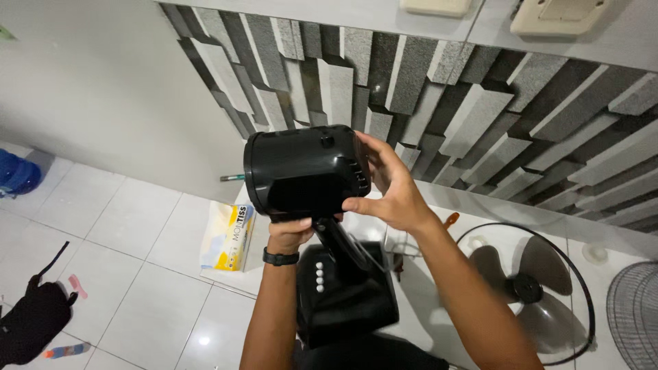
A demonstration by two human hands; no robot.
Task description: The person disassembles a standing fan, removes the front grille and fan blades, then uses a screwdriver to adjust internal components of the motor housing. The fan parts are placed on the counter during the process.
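A black plastic fan motor housing (301,171) sits on top of a black fan stand whose base (343,294) carries a row of white buttons. My left hand (289,233), with a black band on its wrist, grips the neck just under the housing. My right hand (387,188) holds the housing's right side, fingers wrapped over its edge. A thin metal shaft (232,178) pokes out from the housing's left.
A fan guard ring with a grey blade (528,288) lies on the white tiled floor at right, beside another grille (634,315). A yellow-and-white tissue pack (226,236) lies left of the stand. A black bag (34,322) and blue object (17,175) are far left. A stone-patterned wall stands behind.
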